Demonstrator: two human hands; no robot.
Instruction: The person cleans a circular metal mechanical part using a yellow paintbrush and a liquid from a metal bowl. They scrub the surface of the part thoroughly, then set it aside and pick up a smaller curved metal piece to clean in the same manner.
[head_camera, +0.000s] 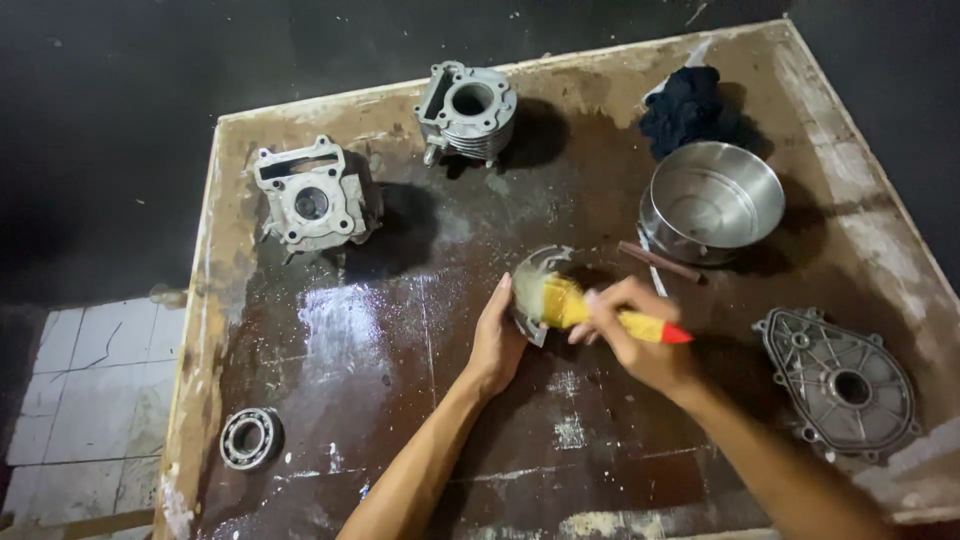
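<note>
Steel bowl (712, 203) and engine cylinders (313, 196) around brush-holding right hand (635, 330)

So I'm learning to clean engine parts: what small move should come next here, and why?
Probably turn the round metal part a little in the left hand and brush on. The right hand has the yellow brush on one patch only, while the left hand props the part on edge on the wet board.
</note>
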